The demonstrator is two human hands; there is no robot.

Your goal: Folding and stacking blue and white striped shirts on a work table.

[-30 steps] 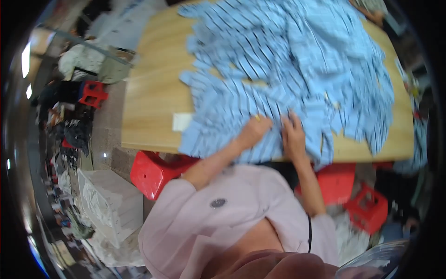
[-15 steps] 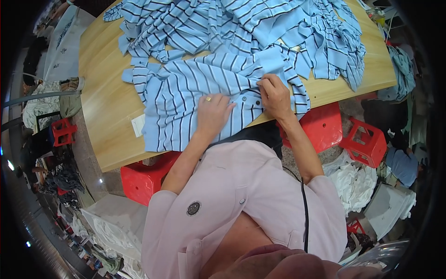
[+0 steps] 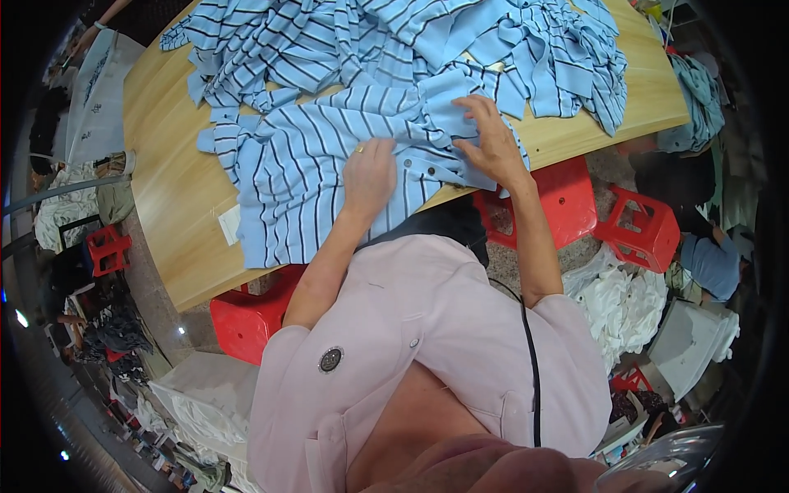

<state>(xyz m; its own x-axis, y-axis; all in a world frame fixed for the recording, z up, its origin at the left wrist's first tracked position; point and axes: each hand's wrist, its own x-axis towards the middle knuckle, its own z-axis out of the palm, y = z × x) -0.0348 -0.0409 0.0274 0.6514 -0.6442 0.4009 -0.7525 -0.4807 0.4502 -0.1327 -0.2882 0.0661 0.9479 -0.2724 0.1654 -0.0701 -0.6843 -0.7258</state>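
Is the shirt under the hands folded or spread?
Spread, with creases: the shirt lies broad on the table, its dark buttons showing near the left hand.

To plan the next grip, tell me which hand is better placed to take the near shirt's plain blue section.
Probably the right hand: its fingers are spread right at the plain blue section. The left hand lies farther off, on the shirt's striped part.

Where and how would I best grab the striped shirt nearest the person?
The shirt is probably best pinched at its near-left corner, coming from the left: fabric lies spread flat there, uncovered, close to the edge of the table.
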